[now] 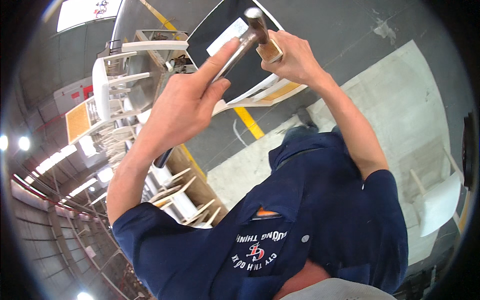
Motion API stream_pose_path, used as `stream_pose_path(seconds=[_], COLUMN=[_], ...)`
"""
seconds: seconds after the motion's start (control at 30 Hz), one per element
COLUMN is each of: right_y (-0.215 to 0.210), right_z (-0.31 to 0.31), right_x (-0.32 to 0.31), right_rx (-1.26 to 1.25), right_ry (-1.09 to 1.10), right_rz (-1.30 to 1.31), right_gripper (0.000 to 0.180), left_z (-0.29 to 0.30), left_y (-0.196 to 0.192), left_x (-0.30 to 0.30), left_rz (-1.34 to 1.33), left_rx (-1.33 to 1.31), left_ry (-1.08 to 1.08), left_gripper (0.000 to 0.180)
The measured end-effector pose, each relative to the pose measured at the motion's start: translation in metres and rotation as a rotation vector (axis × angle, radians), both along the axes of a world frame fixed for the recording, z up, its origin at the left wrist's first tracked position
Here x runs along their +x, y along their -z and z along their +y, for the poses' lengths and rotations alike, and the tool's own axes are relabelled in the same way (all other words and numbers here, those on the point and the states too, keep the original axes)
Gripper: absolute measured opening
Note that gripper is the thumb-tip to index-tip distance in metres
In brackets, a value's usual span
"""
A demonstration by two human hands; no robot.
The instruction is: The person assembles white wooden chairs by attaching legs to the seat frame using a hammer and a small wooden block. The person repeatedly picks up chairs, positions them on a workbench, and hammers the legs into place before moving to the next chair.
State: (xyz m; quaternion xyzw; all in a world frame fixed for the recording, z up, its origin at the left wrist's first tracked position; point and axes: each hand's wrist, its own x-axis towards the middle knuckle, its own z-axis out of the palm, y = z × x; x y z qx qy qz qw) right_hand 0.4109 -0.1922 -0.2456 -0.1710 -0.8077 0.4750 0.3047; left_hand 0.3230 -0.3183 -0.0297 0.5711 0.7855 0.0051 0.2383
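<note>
My left hand (185,107) is closed around the handle of a metal hammer (235,59), its index finger stretched along the shaft. The hammer's head is beside my right hand (295,56), which is closed on a small wooden block (270,51) with a tan face. Head and block overlap in this view, so I cannot tell whether they touch. Beneath both hands is a pale-framed chair (260,100) with a black underside panel (200,37) and a white label (228,37) on it. My hands hide part of that panel.
Several pale chairs and chair parts (107,87) are stacked to the left, one with a woven tan panel (78,122). More chair frames (187,200) stand lower left. A light mat (380,105) covers the grey floor on the right, where a white-seated chair (440,205) stands.
</note>
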Motion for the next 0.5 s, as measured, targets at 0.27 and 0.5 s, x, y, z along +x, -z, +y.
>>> stream_pose_path(seconds=[0.27,0.5], right_y=[0.001,-0.003], right_z=[-0.002,0.002], right_x=[0.001,-0.001], right_rx=[0.039,-0.013], right_ry=[-0.04,-0.068], right_rz=[0.02,0.007], right_gripper=[0.024,0.028], left_z=[-0.01,-0.006], left_y=[-0.002,-0.002], left_x=[-0.01,-0.016], left_rz=[-0.288,-0.317], left_rx=[-0.005,-0.076], left_ry=[-0.138,-0.223], left_gripper=[0.049,0.049])
